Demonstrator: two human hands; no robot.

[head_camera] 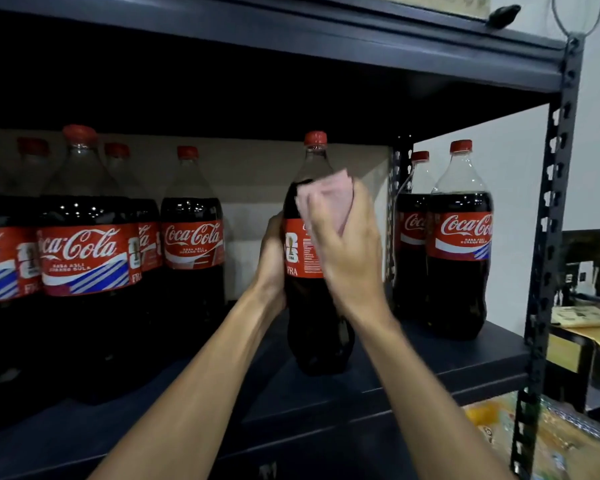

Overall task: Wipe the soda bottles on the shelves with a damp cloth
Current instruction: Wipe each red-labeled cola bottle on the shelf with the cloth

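Shelved bottles (pixel 84 258) flank the held bottle (pixel 310 327) — both sides.

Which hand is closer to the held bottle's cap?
Right: the right hand holds the cloth at the bottle's shoulder, below the cap; the left hand grips lower, by the label.

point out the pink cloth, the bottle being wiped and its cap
pink cloth (pixel 323 192): head view, bunched fold near its top
bottle being wiped (pixel 302 268): head view, red label
cap (pixel 315 137): head view, red side wall
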